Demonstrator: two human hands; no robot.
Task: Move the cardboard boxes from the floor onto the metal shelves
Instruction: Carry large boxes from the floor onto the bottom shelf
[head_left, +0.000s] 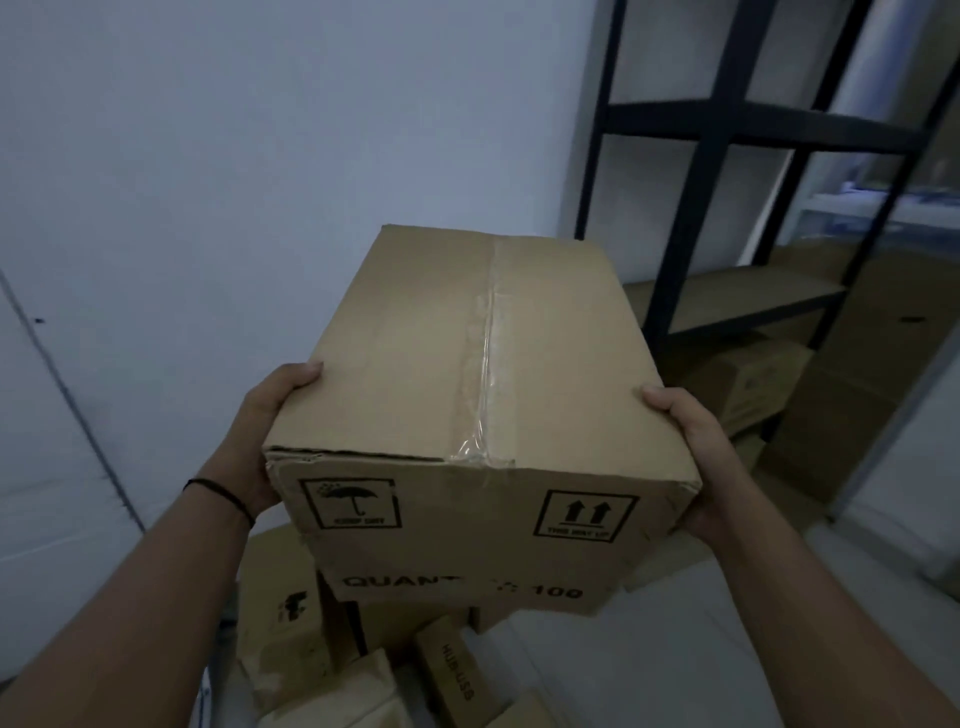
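I have the brown taped cardboard box (467, 395) held up in front of me, off the floor, with a grip on each side. My left hand (265, 441) clasps its left side, thumb on the top edge; my right hand (696, 462) clasps the right side the same way. A thin black band (218, 493) circles my left wrist. The black metal shelf frame (727, 171) stands to the right beyond the box, with more boxes under it. Other cardboard boxes (363, 670) lie on the floor below.
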